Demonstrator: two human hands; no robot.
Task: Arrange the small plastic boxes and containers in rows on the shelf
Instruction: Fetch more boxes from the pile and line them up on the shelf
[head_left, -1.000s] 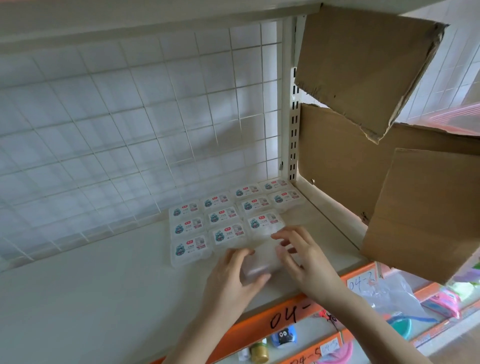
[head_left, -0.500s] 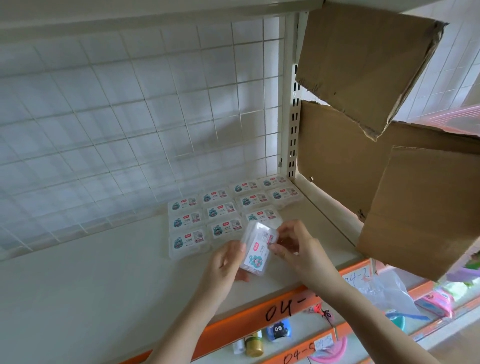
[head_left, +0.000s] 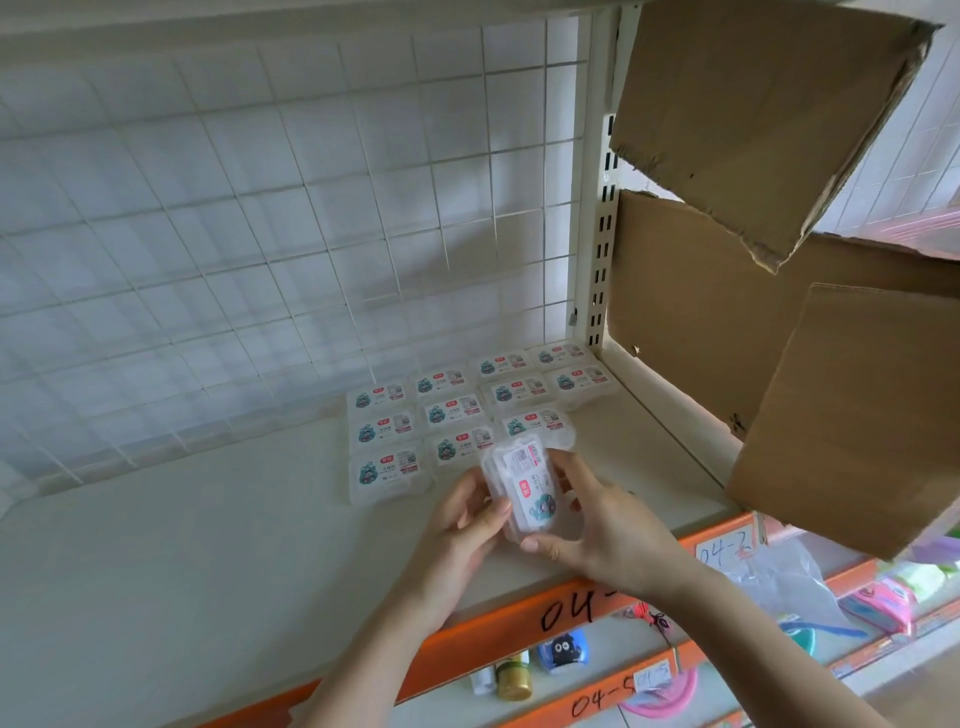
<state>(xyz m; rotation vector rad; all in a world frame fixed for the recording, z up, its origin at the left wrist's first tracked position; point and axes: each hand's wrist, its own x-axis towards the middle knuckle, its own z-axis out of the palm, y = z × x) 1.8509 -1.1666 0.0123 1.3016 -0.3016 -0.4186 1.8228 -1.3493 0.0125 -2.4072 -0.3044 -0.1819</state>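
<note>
Head view: at lower centre of the frame we see both hands raised just above the front of the white shelf (head_left: 156, 545), sharing one small clear plastic box (head_left: 524, 491). The left hand (head_left: 462, 530) grips the box's left edge with curled fingers (head_left: 493, 514); the right hand (head_left: 602, 525) curls round its right and lower edges, thumb beneath. The box is tilted on end, its printed label (red patch above, blue-green figure below) facing the camera, and it may be two boxes stacked; we cannot tell.

Behind the hands, toward the centre of the frame, ten like boxes (head_left: 447, 415) lie flat on the shelf in rows, labels up, touching or just beside one another, reaching back to the white wire grid (head_left: 260, 234) and right to the slotted upright (head_left: 602, 234). Brown cardboard sheets (head_left: 753, 114) fill the upper right and right of the frame. Along the lower edge runs the shelf's orange front strip (head_left: 493, 639), hand-lettered "04-", with a small yellow-capped jar (head_left: 513, 678) and other small goods on the tier below.
</note>
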